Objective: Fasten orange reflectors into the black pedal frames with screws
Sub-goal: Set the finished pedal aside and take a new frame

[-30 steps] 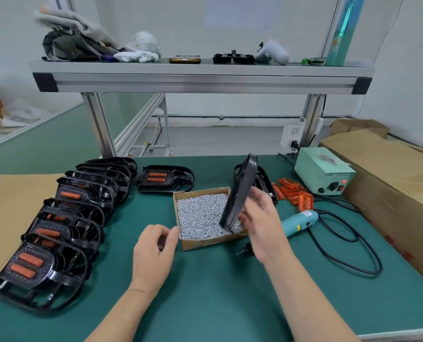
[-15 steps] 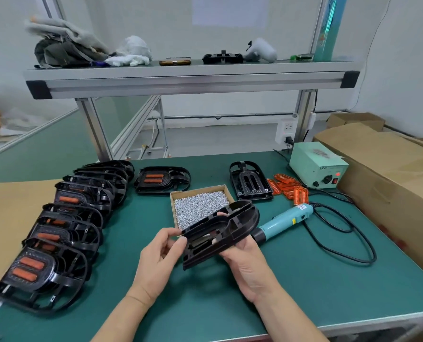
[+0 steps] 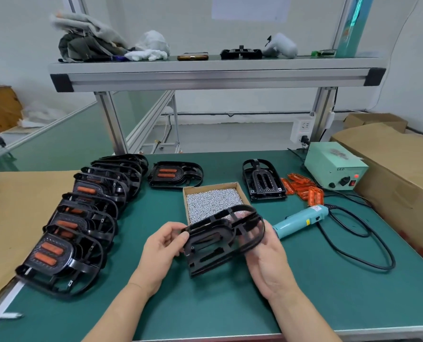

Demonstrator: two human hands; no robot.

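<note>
Low centre, above the green worktop [image 3: 230, 304]: black pedal frame [image 3: 220, 240] gripped in both hands, no orange piece in it. Pinched at its left corner by the left hand [image 3: 163, 245], thumb on top; cupped under the rounded end by the right hand [image 3: 267, 262], fingers curled up behind the bars. Tilted now, open side toward the camera, rounded end up and right. A second ago stood on edge over the box in the right hand alone, left hand curled on nothing beside it.

Just behind: cardboard box of screws [image 3: 212, 201]. To its right, blue electric screwdriver [image 3: 299, 222] lying with its black cord. Along the left, overlapping row of pedals [image 3: 82, 218] already fitted with orange. Farther back: one more fitted pedal [image 3: 175, 174], an empty frame [image 3: 263, 180] lying flat, a heap of loose orange reflectors [image 3: 301, 188], a mint-green power unit [image 3: 333, 169]. At the right edge, large cardboard cartons [image 3: 390, 169]. Across the top, aluminium shelf [image 3: 215, 70] carrying bundled cloth, white wall behind.
</note>
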